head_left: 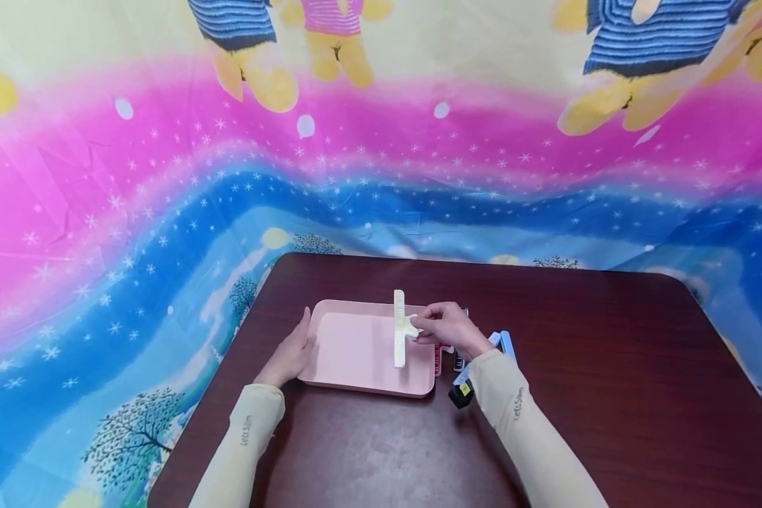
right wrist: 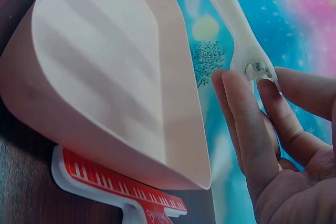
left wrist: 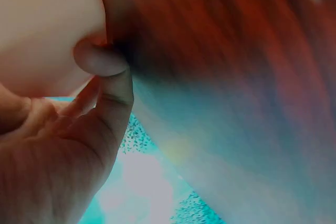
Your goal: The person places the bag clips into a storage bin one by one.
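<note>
A pale yellow-white plastic clip [head_left: 399,346], with a long bar and a small spring visible in the right wrist view, is held upright over the right part of a pink tray [head_left: 349,346]. My right hand [head_left: 447,328] pinches its short handle between thumb and fingertips. My left hand [head_left: 290,355] holds the tray's left side, the thumb [left wrist: 100,59] bent against its edge in the left wrist view. Against the tray's right side lies a red clip [right wrist: 115,182] with white piano-key marks.
Right of the tray, partly behind my right hand and sleeve, are a black clip [head_left: 460,361], a light blue object [head_left: 506,344] and a black piece [head_left: 461,395] with a yellow label. The dark wooden table [head_left: 609,367] ends at a printed cloth [head_left: 419,176] behind.
</note>
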Available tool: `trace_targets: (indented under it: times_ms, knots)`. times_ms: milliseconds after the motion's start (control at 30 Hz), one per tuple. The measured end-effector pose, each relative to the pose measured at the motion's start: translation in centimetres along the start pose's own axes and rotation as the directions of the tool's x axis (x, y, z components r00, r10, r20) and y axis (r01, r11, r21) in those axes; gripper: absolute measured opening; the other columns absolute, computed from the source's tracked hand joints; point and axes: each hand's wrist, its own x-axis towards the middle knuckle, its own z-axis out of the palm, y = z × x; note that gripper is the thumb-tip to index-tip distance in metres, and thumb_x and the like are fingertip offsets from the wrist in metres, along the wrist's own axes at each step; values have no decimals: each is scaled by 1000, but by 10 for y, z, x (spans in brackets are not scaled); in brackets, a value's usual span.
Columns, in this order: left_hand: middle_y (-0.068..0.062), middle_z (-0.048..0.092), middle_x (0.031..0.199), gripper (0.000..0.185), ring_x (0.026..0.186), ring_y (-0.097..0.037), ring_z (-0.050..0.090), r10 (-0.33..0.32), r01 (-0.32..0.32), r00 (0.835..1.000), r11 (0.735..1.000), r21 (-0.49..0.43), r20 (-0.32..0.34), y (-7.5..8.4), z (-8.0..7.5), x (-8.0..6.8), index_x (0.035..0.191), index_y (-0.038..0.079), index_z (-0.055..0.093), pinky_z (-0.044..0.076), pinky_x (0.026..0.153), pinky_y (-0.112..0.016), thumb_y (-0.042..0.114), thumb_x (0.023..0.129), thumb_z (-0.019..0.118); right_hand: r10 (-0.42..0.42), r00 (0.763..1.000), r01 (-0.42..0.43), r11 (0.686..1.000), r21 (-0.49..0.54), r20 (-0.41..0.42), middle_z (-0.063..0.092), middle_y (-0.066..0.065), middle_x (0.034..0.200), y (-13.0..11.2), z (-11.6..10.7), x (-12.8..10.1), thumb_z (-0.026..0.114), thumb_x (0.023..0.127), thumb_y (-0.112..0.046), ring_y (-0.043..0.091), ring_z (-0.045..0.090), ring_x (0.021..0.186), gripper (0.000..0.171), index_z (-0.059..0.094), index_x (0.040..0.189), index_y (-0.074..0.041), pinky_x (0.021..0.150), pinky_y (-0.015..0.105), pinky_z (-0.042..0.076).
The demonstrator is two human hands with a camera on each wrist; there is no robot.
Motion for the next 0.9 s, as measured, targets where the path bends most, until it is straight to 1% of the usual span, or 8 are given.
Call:
trace_targets:
  times_ms: [33, 133, 233, 400, 467, 600, 733, 900]
  knots:
    - [-32, 24, 165, 61, 152, -48, 29, -9, 9, 1000, 1000, -27, -1, -2, -1, 0, 163, -6, 12, 25, 124, -59, 19, 112, 36, 3, 1000, -3, 1000, -2, -4, 68, 16, 104, 0, 1, 1, 69, 100, -9, 18, 75, 79, 19, 68, 105, 9, 88, 47, 61]
    - [-26, 27, 167, 56, 154, -45, 27, -38, 38, 999, 995, -90, -1, -5, -5, 1, 164, -1, 20, 22, 126, -57, 22, 114, 31, 15, 1000, -15, 1000, -3, -13, 68, 14, 104, -2, 5, 2, 71, 99, -10, 19, 76, 79, 18, 68, 102, 8, 88, 47, 62]
    - [-24, 30, 166, 53, 153, -44, 30, -52, 52, 999, 989, -136, 4, -9, -8, 1, 163, 2, 26, 23, 126, -57, 20, 114, 31, 20, 1000, -20, 1000, 8, -11, 68, 12, 101, -5, 9, 3, 71, 98, -9, 18, 76, 78, 16, 68, 100, 7, 88, 48, 61]
    - [-22, 33, 166, 52, 153, -42, 32, -73, 76, 997, 980, -182, 25, -12, -11, 1, 164, 6, 28, 26, 125, -58, 20, 114, 33, -1, 1000, 1, 1000, 21, -3, 66, 10, 93, -7, 18, 7, 70, 98, -6, 18, 75, 74, 16, 68, 101, 10, 86, 48, 62]
    - [-21, 32, 166, 53, 153, -42, 31, -83, 88, 996, 977, -192, 34, -13, -11, 1, 165, 8, 27, 26, 124, -58, 22, 114, 34, -7, 1000, 7, 1000, 24, -2, 66, 10, 92, -8, 22, 9, 69, 98, -5, 18, 75, 73, 17, 67, 101, 11, 83, 45, 63]
    - [-21, 32, 167, 53, 153, -43, 31, -91, 100, 995, 971, -216, 50, -14, -12, 2, 165, 9, 26, 26, 124, -60, 22, 114, 34, -3, 1000, 3, 999, 36, -4, 67, 12, 92, -8, 30, 12, 70, 97, -4, 17, 74, 72, 14, 67, 100, 9, 79, 41, 64]
    - [-21, 32, 166, 53, 153, -42, 31, -91, 103, 994, 968, -231, 60, -14, -12, 3, 165, 10, 27, 26, 124, -59, 22, 114, 34, 0, 1000, 0, 999, 46, -1, 67, 13, 90, -11, 38, 16, 71, 97, -4, 18, 74, 70, 13, 66, 101, 7, 80, 44, 64]
    - [-22, 32, 166, 53, 153, -43, 31, -90, 102, 994, 967, -233, 62, -14, -12, 2, 165, 9, 26, 26, 124, -60, 21, 114, 34, -5, 1000, 5, 997, 73, 10, 69, 15, 94, -15, 50, 20, 71, 96, -3, 19, 74, 69, 20, 64, 112, 7, 81, 46, 63]
